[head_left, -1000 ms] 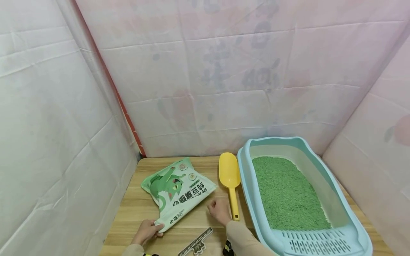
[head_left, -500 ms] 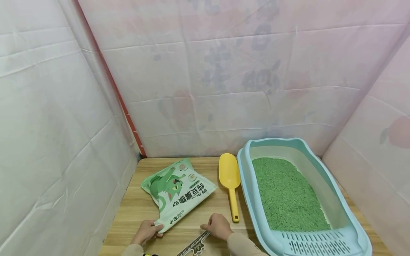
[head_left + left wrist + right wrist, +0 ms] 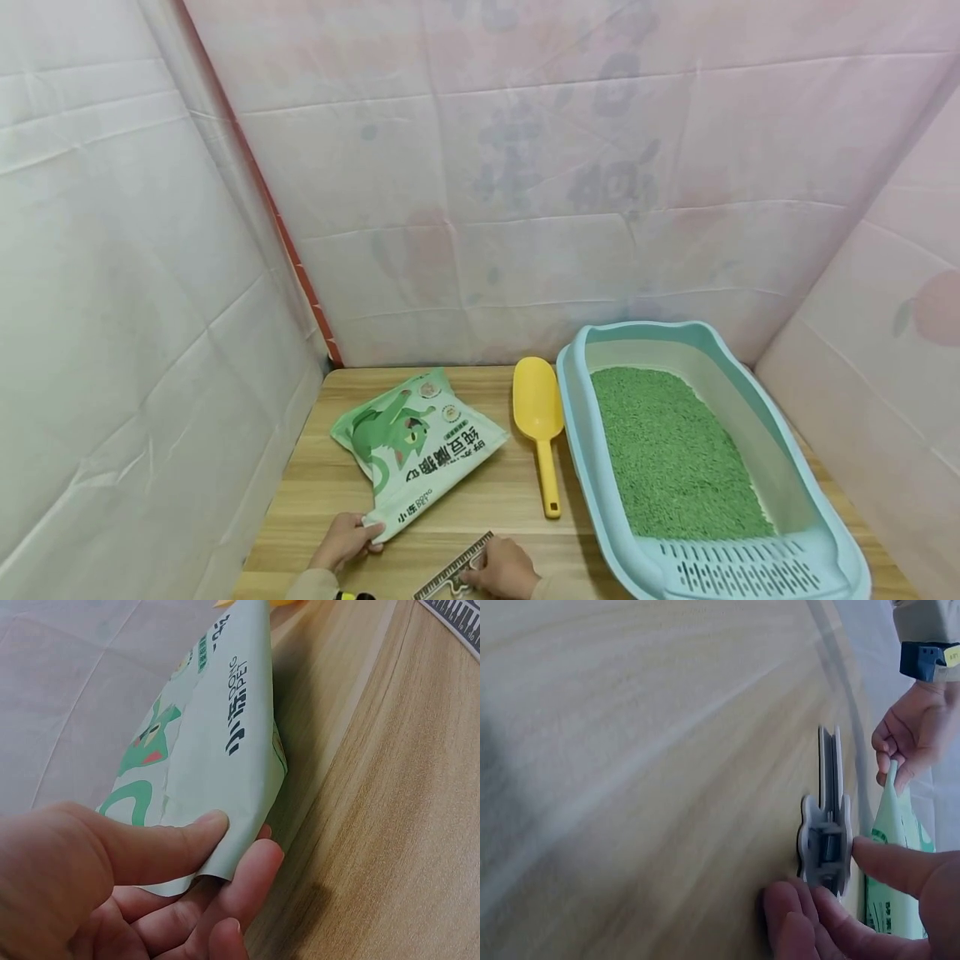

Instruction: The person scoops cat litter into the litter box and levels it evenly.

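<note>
My left hand [image 3: 345,540] pinches the near corner of a pale green bag of cat litter [image 3: 408,446] between thumb and fingers. The left wrist view shows that corner of the bag [image 3: 217,787] raised, with the thumb on the printed face and fingers behind. At the front of the table, my right hand [image 3: 504,569] is at a bag clip [image 3: 450,575] with a piano-key pattern. Seen from the right wrist, the clip [image 3: 829,847] stands on edge, spring showing, with the thumb on one handle and the curled fingers around its near end.
A yellow scoop [image 3: 548,475] lies right of the bag. Beyond it is a blue litter box [image 3: 588,492] holding green litter pellets [image 3: 675,458], with a slotted front ledge. Pale fabric walls [image 3: 480,208] enclose the wooden table [image 3: 300,500] at the back and sides.
My right hand has moved from beside the scoop's handle toward the front, down to the bag clip, and its fingers now take hold there. The left hand keeps its pinch on the bag corner.
</note>
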